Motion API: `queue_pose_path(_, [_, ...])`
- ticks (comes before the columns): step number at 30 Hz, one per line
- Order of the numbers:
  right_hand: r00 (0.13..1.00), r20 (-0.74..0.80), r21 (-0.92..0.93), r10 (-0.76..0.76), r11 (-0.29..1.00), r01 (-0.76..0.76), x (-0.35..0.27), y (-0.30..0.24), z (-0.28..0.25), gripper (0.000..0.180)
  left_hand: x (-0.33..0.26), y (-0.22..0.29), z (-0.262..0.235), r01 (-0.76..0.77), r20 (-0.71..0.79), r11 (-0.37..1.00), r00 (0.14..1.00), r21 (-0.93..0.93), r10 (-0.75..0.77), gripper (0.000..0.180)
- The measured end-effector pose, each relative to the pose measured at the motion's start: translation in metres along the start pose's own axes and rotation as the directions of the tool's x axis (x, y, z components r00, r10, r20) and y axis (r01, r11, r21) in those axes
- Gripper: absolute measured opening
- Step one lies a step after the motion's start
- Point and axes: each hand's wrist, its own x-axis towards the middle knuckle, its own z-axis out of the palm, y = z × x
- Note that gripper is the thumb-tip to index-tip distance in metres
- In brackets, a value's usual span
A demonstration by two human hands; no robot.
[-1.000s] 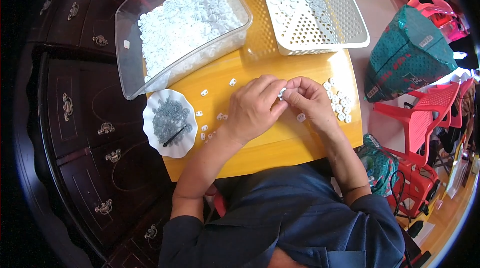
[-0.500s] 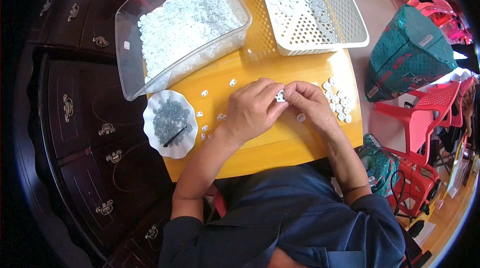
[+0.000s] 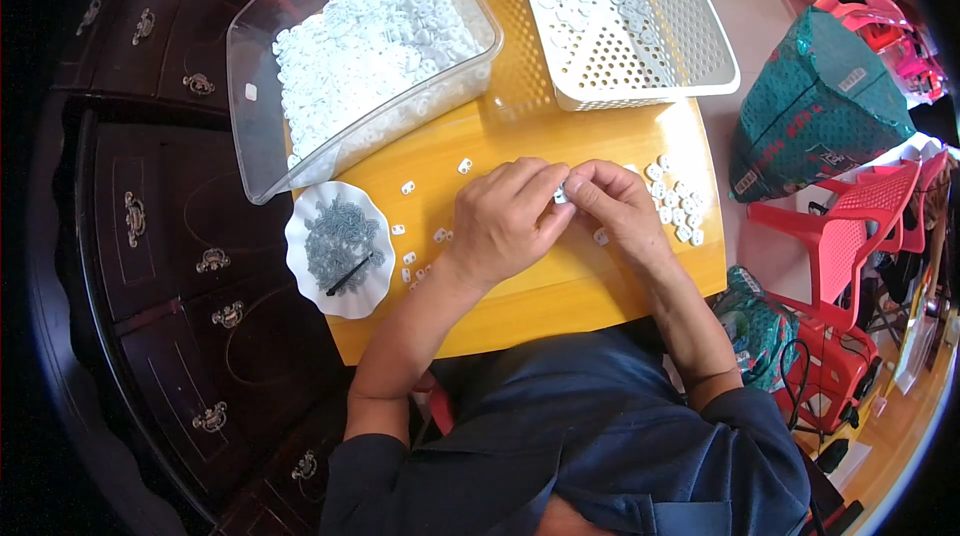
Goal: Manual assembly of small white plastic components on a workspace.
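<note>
Over the yellow table (image 3: 560, 281), both hands (image 3: 505, 221) (image 3: 620, 206) pinch one small white plastic piece (image 3: 561, 195).

Teal patterned bag (image 3: 812, 106) with small white labels (image 3: 852, 80), on the floor right of the table.

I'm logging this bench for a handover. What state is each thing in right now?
Left hand: pinching a small white part together with the right hand.
Right hand: fingertips on the same part.
Clear bin: open, tilted, full of white parts.
White basket: open, parts inside.
White dish: holds small grey pieces and a dark stick.
Loose parts: scattered on the yellow table.
</note>
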Motion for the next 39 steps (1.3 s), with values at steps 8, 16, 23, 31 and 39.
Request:
queue_pose_path(8, [0.998, -0.062, 0.027, 0.004, 1.000, -0.002, -0.001, -0.001, 0.004, 0.014, 0.000, 0.003, 0.006, -0.042, -0.108, 0.996, 0.993, 0.076, 0.050, 0.033])
queue_pose_path(16, [0.997, -0.068, 0.089, 0.034, 0.996, -0.028, -0.001, -0.001, 0.003, 0.014, 0.000, 0.001, 0.010, 0.000, -0.113, 1.000, 0.994, -0.030, -0.003, 0.035])
queue_pose_path(23, [0.989, -0.141, 0.112, 0.038, 0.993, -0.023, 0.001, 0.004, 0.002, 0.012, -0.003, 0.004, 0.009, 0.171, -0.081, 0.967, 0.979, -0.191, -0.189, 0.036])
queue_pose_path(31, [0.981, -0.192, 0.104, -0.016, 0.994, 0.037, 0.001, 0.004, 0.008, 0.011, -0.012, 0.006, 0.019, 0.408, 0.061, 0.767, 0.897, -0.495, -0.438, 0.014])
queue_pose_path(39, [0.986, -0.151, 0.143, -0.064, 0.986, 0.086, 0.003, 0.012, 0.009, 0.011, -0.013, -0.002, 0.017, 0.495, 0.251, 0.526, 0.848, -0.692, -0.468, 0.009])
